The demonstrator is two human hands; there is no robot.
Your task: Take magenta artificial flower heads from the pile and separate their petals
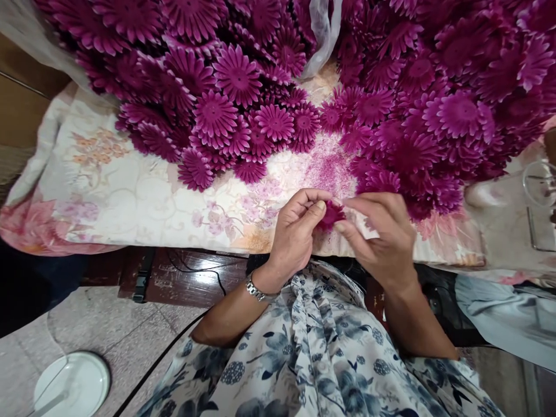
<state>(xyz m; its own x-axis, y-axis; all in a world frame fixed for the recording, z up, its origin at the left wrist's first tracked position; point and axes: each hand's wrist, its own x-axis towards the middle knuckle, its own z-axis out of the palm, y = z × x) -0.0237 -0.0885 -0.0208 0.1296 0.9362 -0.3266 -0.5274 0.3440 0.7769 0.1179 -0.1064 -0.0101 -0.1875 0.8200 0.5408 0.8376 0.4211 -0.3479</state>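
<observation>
Near the front edge of the cloth-covered table, my left hand [297, 229] pinches a small purple artificial flower [332, 215] between thumb and fingers. From the other side my right hand [382, 234] grips the same flower, its thumb and forefinger at the right edge of the petals. The fingers partly cover the flower, so its full shape is hidden. Just beyond the hands lie two big heaps of purple artificial flower heads, a left heap [238, 81] and a right heap [417, 116]. Purple specks are scattered on the cloth between them.
A flowered cloth [143, 202] covers the table. Translucent plastic [324, 35] stands between the heaps. At the right edge lies a clear plastic item [541, 185]. On the floor at lower left is a white round base [73, 382], with a black cable [160, 362] nearby.
</observation>
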